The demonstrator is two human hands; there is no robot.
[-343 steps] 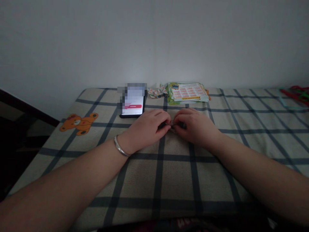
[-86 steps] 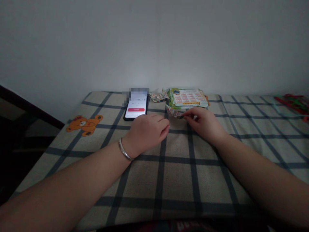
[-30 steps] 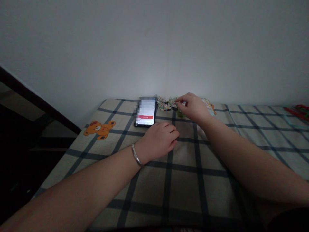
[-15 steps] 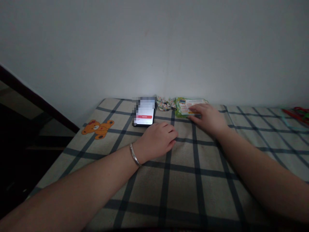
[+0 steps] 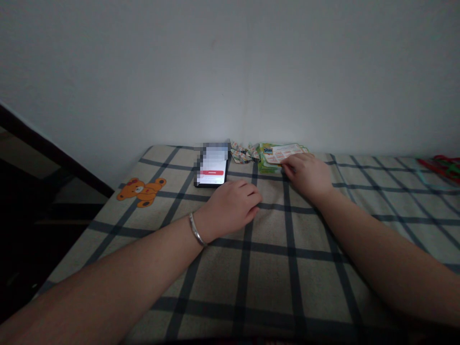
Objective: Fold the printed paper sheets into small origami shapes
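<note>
At the far side of the cloth, against the wall, lies a stack of flat green printed packets point(image 5: 264, 166). My right hand point(image 5: 308, 173) is closed at the stack's near edge, thumb and fingers pinching the top white-and-green packet point(image 5: 282, 153). That packet sits slightly turned and raised at the near side against those beneath. My left hand point(image 5: 234, 203), with a silver bangle point(image 5: 196, 231) at the wrist, rests on the checked cloth point(image 5: 266, 282). Its fingers are curled together and nothing shows in them. Just beyond it is a lit phone point(image 5: 212, 167).
Crumpled patterned paper point(image 5: 244, 152) lies between phone and stack. A bear picture point(image 5: 142, 191) is on the cloth at left. Red and green items point(image 5: 443, 167) lie at the far right. The wall point(image 5: 230, 72) bounds the back; a dark rail point(image 5: 53, 148) slopes along the left.
My right hand has drawn its fingers together on the top packet, whose near edge has lifted and turned slightly. My left hand stays in place; the view shifts a little.
</note>
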